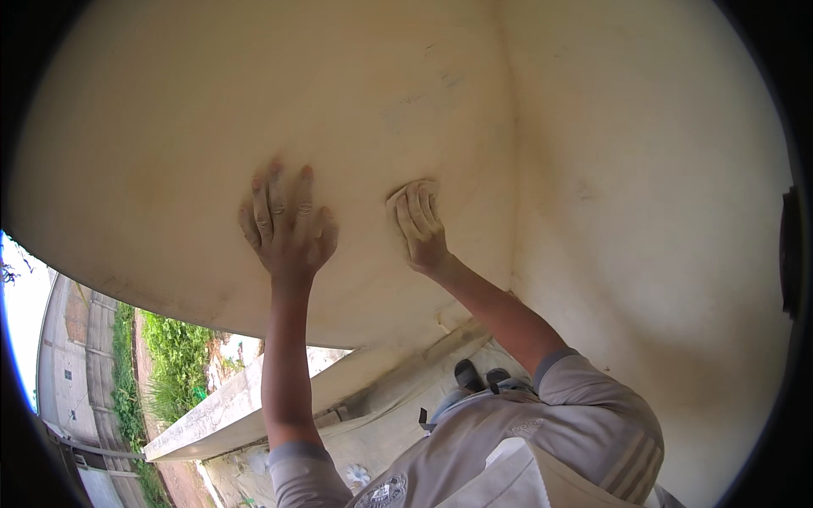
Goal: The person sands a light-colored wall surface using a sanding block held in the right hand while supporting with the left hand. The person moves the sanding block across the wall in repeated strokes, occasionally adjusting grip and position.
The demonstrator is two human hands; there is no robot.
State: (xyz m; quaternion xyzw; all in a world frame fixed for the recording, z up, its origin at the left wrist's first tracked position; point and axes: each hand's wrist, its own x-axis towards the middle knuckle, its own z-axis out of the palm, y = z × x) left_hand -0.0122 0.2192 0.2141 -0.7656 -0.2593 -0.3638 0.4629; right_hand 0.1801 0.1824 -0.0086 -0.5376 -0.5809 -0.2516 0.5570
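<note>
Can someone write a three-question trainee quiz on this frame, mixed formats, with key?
1. True or false: the left hand lies flat with fingers spread on the cream plastered wall.
2. Multiple choice: what is under the right hand? A) a metal trowel B) a small pale sanding pad C) a paint roller
3. Short answer: where does the inside corner of the wall lie in relation to the right hand?

Key
1. True.
2. B; it is pressed flat against the wall, only its edge showing past the fingers.
3. Just to the right of it, running top to bottom.
</note>
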